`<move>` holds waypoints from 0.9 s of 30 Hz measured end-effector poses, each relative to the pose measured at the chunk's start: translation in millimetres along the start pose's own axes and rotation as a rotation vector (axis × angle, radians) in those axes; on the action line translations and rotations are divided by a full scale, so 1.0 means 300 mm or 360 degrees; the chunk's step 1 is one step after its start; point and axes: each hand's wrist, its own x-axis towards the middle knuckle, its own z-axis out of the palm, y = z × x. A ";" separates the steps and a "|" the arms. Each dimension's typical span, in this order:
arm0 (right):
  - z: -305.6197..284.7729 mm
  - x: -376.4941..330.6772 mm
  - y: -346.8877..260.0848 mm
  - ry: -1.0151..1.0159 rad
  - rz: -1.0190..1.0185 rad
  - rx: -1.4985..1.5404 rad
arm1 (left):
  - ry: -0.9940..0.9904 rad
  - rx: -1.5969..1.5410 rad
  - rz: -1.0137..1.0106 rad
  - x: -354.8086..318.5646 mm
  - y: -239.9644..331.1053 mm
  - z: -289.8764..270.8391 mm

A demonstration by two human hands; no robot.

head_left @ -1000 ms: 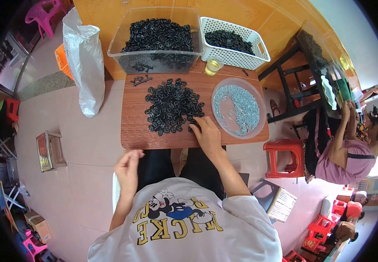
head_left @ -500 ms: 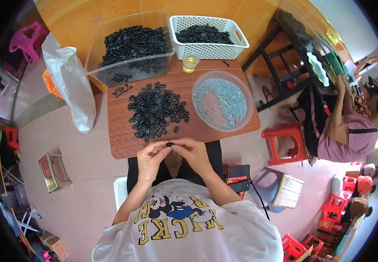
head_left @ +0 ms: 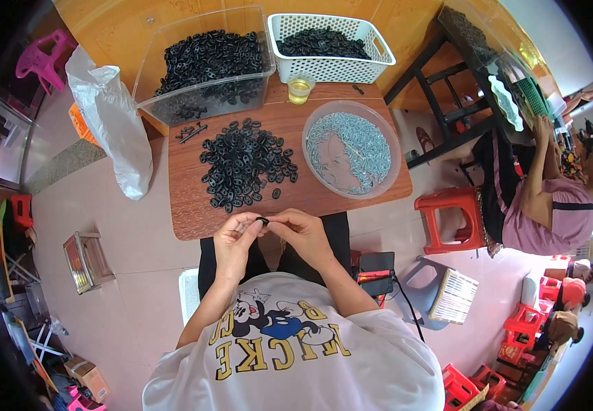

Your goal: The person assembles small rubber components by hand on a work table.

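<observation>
Just off the table's near edge, my left hand (head_left: 233,238) and my right hand (head_left: 303,233) meet, closed on a small black oval piece (head_left: 262,221). The fingertips of both hands touch it and cover part of it. Beyond them on the brown table (head_left: 187,220) lies a loose heap of black oval pieces (head_left: 241,163) with two holes each. One single piece (head_left: 276,193) lies apart, close to my hands. To the heap's right stands a round clear tub (head_left: 396,161) with many small silvery screws (head_left: 361,151).
A clear bin (head_left: 147,103) and a white perforated basket (head_left: 337,70), both full of black parts, stand at the back. A cup of yellow liquid (head_left: 299,89) is before the basket. A red stool (head_left: 451,219) and a seated person (head_left: 550,212) are at right.
My hands still hold the black oval piece, which has tilted and shifted slightly left and up between the fingertips. The whole view has shifted a little, moving the table higher in the picture.
</observation>
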 end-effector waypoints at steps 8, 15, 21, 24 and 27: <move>-0.030 0.084 0.025 0.0171 -0.0351 -0.0752 | 0.0385 0.1382 0.0567 0.070 0.069 -0.104; 0.025 0.224 0.076 0.0307 -0.0728 -0.1480 | 0.0415 0.1715 0.0781 0.091 0.011 -0.212; 0.030 0.244 0.093 0.0268 -0.0655 -0.1632 | 0.0458 0.1683 0.0791 0.087 0.003 -0.218; 0.021 0.254 0.089 0.0244 -0.0555 -0.1580 | 0.0468 0.1630 0.0752 0.086 0.016 -0.202; 0.017 0.266 0.073 0.0221 -0.0487 -0.1557 | 0.0493 0.1580 0.0736 0.086 0.020 -0.206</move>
